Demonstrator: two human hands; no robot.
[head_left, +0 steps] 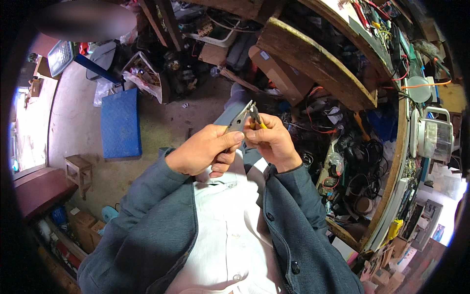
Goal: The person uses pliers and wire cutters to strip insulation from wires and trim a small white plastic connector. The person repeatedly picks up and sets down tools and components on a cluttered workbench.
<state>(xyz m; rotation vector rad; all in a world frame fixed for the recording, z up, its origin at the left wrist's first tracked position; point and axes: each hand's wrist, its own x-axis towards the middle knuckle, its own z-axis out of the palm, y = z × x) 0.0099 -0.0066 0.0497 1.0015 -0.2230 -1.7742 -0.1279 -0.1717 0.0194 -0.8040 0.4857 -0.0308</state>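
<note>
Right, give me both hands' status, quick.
Left hand: closed, holding a flat grey metal piece.
Right hand: closed, holding small pliers with yellow handles.

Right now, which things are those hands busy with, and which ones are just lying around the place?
In use:
- grey metal piece, held in the left hand
- yellow-handled pliers, held in the right hand

Just lying about:
- blue panel
- wooden stool
- black cables
- brown cardboard box
</note>
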